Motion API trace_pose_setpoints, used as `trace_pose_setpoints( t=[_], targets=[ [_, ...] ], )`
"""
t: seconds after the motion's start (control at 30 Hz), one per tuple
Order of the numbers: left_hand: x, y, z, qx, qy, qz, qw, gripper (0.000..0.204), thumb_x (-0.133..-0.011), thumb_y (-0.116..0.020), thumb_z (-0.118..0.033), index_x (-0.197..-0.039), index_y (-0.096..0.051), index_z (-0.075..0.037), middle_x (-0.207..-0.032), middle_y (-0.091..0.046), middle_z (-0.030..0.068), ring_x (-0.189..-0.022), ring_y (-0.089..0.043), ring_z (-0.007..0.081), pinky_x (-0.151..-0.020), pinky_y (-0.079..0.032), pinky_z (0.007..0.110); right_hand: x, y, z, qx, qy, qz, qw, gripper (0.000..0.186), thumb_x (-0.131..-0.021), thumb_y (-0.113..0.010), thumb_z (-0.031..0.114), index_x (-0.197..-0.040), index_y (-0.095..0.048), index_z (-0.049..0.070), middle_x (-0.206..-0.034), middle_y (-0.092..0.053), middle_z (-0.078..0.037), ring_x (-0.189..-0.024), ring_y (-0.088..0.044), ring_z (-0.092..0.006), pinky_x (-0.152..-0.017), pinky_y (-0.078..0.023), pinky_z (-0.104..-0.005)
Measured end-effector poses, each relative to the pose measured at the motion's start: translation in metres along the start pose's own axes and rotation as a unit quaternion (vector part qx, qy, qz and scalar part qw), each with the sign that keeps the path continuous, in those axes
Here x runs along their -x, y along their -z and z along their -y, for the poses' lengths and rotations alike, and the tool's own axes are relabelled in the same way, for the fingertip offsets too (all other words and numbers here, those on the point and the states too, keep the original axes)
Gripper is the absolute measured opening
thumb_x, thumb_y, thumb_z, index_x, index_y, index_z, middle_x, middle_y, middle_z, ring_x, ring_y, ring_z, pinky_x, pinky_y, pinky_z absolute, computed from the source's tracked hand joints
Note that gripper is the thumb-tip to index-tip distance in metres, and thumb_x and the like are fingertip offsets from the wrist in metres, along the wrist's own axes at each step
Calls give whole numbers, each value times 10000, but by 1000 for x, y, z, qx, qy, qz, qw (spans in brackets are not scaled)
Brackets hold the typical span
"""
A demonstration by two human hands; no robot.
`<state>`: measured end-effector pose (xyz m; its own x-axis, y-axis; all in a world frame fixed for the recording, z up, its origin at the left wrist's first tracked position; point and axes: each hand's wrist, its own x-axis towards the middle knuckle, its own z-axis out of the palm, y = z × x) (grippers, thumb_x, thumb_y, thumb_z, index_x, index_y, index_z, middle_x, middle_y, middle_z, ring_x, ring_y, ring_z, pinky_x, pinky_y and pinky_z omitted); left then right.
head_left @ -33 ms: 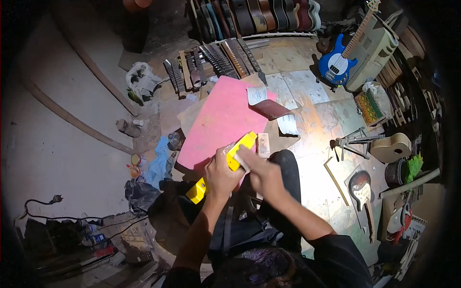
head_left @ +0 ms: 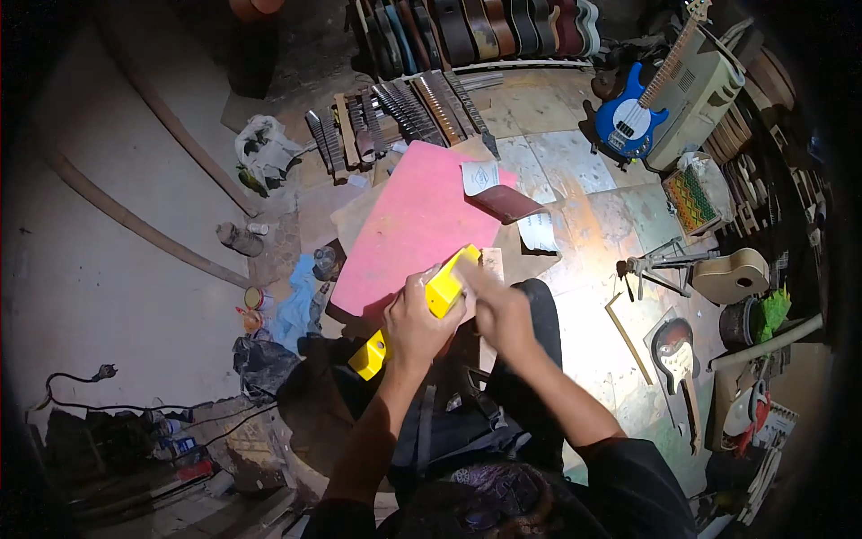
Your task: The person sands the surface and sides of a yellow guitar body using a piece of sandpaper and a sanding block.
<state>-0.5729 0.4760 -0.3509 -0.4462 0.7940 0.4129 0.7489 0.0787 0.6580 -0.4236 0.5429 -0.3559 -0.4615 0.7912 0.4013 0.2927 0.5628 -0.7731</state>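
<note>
A long, narrow yellow-painted piece (head_left: 444,295) with a round hole near its lower end lies slantwise before me. My left hand (head_left: 417,325) is wrapped round its middle. My right hand (head_left: 505,322) presses its fingers against the upper end; they are blurred, and what they hold is mostly hidden. Beside the upper end is a pale wooden block (head_left: 492,261). Beyond my hands lies a pink board (head_left: 404,225), with a curled brown sheet of sandpaper (head_left: 507,205) with a white back on its right part.
Several guitar necks (head_left: 409,112) lie beyond the board, with guitar bodies (head_left: 489,31) in a row behind. A blue bass guitar (head_left: 633,121) stands far right. Nearer on the right are a stand (head_left: 664,267) and a small guitar (head_left: 675,359). At left lies a blue cloth (head_left: 294,305).
My right hand has shifted slightly along the yellow piece toward its upper end. A pale edge seen under its fingers before is now blurred. The left hand keeps its hold.
</note>
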Motion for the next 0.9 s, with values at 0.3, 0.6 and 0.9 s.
trace_pose_setpoints(
  t=[0.3, 0.6, 0.9],
  targets=[
    [3, 0, 1, -3, -4, 8, 1000, 550, -773, -894, -281, -1204, -636, -59, -985, -766, 178, -867, -753, 409, -764, -613, 498, -2, 1, -10, -14, -1, 24, 1000, 581, -840, -572, -62, -1385, -681, 108, -1273, -698, -238, -1108, -715, -407, -926, -601, -436],
    [2, -2, -4, -11, -6, 0, 1000, 550, -721, -900, -221, -1193, -660, -73, -973, -767, 166, -889, -763, 396, -768, -613, 470, -9, 1, -15, 20, -5, 2, 1000, 526, -868, -570, -69, -1366, -684, 59, -1207, -660, -312, -953, -722, -438, -791, -577, -489],
    [1, -5, -5, -10, -18, -12, 1000, 518, -749, -911, -231, -1172, -661, -67, -964, -769, 183, -865, -768, 390, -745, -614, 471, -15, -2, -13, -24, 28, -42, 998, 511, -888, -592, -30, -1377, -682, 89, -1170, -699, -264, -967, -738, -421, -806, -595, -453]
  ],
)
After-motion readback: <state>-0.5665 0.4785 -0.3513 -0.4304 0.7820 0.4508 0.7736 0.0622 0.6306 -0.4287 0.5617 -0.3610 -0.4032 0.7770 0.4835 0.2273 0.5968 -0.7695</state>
